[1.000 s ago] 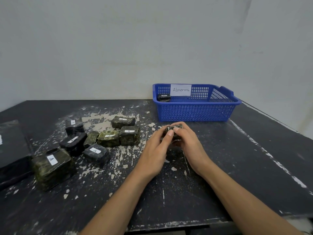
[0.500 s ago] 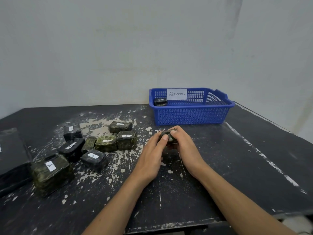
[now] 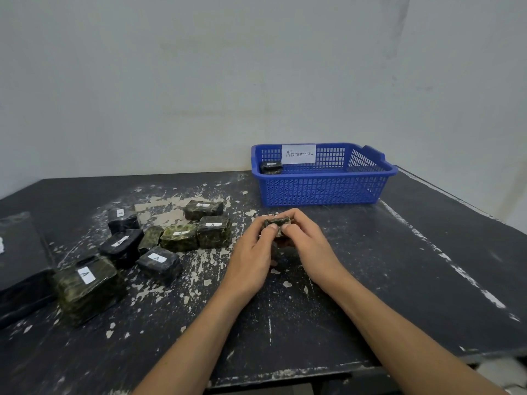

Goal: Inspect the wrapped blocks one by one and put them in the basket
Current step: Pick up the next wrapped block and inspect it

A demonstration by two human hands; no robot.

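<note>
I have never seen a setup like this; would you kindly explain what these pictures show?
There is no machine here. The single view comes from a camera worn on a person's head, looking down at their bare hands. The left hand and right hand together hold one small wrapped block over a worn black table. To the left lies a cluster of other blocks, most with white labels. Behind the hands stands a blue basket with a paper tag reading "Abnormal" and one dark block inside.
</note>
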